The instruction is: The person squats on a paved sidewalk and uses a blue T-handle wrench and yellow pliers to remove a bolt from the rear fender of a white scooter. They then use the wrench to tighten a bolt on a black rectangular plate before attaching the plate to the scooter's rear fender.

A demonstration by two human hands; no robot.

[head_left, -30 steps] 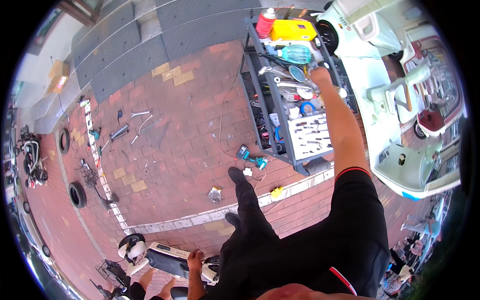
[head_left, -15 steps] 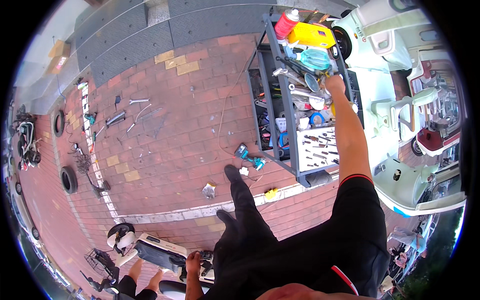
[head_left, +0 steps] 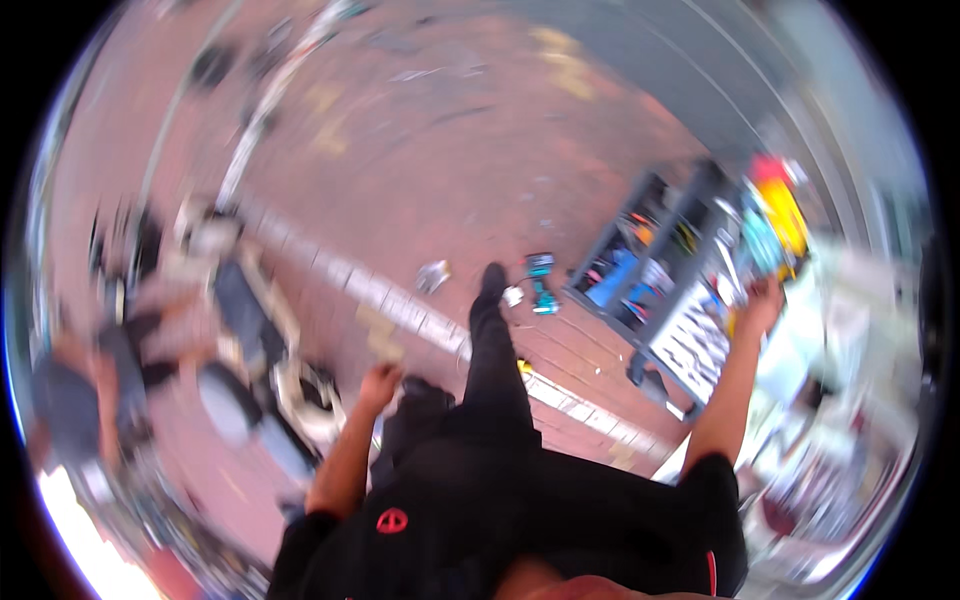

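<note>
My right hand (head_left: 765,302) is at the loaded top of a grey tool cart (head_left: 652,340), fingers bent and smeared by motion. Just beyond it lie a clear light-blue bottle (head_left: 762,240) and a yellow box (head_left: 783,215). A silver wrench (head_left: 727,262) sits beside the hand, among other blurred tools. Toward the near end of the cart a white panel (head_left: 692,345) carries small dark bits. My left hand (head_left: 380,385) is curled in the air beside my leg, away from the cart; whether anything is inside it cannot be made out.
A teal cordless power tool (head_left: 541,285) and a crumpled clear bag (head_left: 433,276) lie on the brick paving by my foot. To the left stands a beige scooter (head_left: 250,310) with a person (head_left: 70,400) close to it. Pale vehicle bodywork (head_left: 830,310) borders the cart's right.
My view has swung round, so the cart appears lower and tilted. My left hand has come away from beside the scooter. My right hand is still at the cart top.
</note>
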